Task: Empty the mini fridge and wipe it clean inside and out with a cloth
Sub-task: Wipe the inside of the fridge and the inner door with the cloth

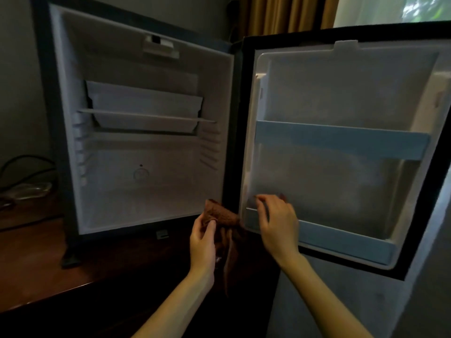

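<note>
The mini fridge stands open on a dark wooden desk, its white inside holding only a shelf and a tray behind it. Its door swings out to the right, with two pale blue racks that hold nothing. My left hand grips a brown cloth in front of the fridge's lower right corner; part of the cloth hangs down beside my wrist. My right hand lies with curled fingers against the door's inner lining just above the lower rack. A bit of brown shows behind its fingers.
The wooden desk runs out to the left, with black cables and a clear wrapper lying on it beside the fridge. Brown curtains and a bright window are behind the door. A grey wall is at the lower right.
</note>
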The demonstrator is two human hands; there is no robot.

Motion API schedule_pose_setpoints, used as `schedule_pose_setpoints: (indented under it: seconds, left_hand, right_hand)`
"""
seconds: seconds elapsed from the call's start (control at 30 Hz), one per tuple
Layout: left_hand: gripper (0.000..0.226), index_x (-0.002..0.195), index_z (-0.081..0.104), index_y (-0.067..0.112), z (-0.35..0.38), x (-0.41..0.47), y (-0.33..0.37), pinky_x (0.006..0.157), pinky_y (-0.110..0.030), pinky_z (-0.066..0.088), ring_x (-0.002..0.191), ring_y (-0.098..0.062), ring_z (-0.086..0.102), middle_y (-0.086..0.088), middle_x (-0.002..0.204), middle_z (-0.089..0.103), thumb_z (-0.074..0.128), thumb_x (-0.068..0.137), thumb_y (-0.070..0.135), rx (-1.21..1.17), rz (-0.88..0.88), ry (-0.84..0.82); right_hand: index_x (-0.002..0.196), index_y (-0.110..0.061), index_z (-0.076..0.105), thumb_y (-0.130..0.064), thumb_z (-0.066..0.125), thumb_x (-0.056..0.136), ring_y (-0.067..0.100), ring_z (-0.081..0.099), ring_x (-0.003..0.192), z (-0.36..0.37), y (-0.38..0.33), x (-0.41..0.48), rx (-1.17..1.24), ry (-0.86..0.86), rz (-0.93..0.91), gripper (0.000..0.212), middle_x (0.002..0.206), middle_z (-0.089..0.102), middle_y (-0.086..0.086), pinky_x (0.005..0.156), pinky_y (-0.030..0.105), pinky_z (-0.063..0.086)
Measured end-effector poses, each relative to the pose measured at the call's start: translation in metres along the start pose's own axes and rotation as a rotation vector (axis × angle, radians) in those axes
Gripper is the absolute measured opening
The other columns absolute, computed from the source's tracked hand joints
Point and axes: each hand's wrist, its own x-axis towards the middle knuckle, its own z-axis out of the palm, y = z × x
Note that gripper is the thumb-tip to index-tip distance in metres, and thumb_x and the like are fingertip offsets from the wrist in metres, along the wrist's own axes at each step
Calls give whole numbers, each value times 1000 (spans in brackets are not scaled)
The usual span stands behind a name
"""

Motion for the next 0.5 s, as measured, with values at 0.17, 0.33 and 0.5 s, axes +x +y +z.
schedule_pose_setpoints:
  seconds: [0.17, 0.33, 0.5]
  left_hand:
    - [23, 118, 51, 26, -10, 16, -17, 103, -48, 44, 108, -25, 60, -5, 110, 62, 41, 103, 12, 12, -87, 44]
    - [29, 125, 51, 26, -6, 18, -36, 103, -48, 45, 111, -27, 61, -11, 123, 61, 42, 102, 10, 2, -66, 36]
    - [36, 126, 52, 31, 25, 29, -37, 106, -40, 44, 115, -14, 58, -2, 128, 60, 44, 101, 6, 9, 118, -9]
  right_hand:
    - [61, -17, 49, -34, 44, 95, 23, 49, 45, 14, 21, 1, -356, 56, -181, 39, 51, 52, 1, 58, 33, 40]
    - [53, -16, 54, -35, 45, 94, 25, 48, 39, 17, 47, 10, -346, 136, -157, 46, 44, 51, 5, 54, 29, 44]
    - [46, -10, 57, -31, 47, 93, 24, 47, 35, 22, 69, 20, -252, 186, -109, 52, 41, 53, 9, 50, 24, 39]
